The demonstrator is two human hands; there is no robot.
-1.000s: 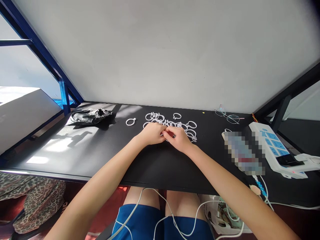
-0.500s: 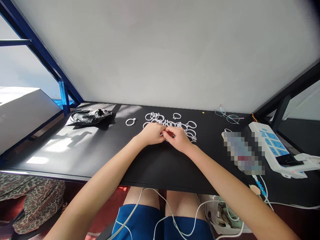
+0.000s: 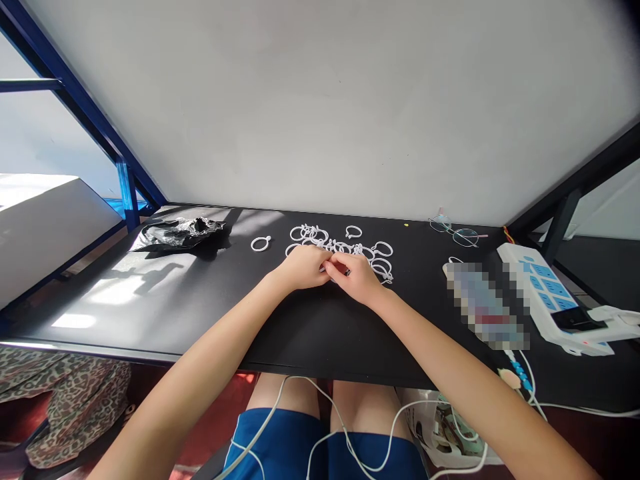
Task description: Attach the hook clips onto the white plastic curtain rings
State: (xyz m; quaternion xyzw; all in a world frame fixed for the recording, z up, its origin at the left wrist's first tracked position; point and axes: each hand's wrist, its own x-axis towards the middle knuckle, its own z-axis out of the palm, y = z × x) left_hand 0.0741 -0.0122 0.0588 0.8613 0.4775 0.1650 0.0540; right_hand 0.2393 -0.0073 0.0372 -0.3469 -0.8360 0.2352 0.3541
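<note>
Left hand (image 3: 306, 267), right hand (image 3: 361, 275) unmoved amid round white rings (image 3: 358, 249), seemingly plastic.

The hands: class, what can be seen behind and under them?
White rings show behind the left hand and right hand; anything directly under or inside them is covered.

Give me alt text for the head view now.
A person's left hand and right hand meet, partly hiding white rings on a black table. A crumpled black bag lies to the left, eyeglasses and a white power strip to the right.

Sunlit black desk (image 3: 210, 293), pale wall (image 3: 340, 107)
</note>
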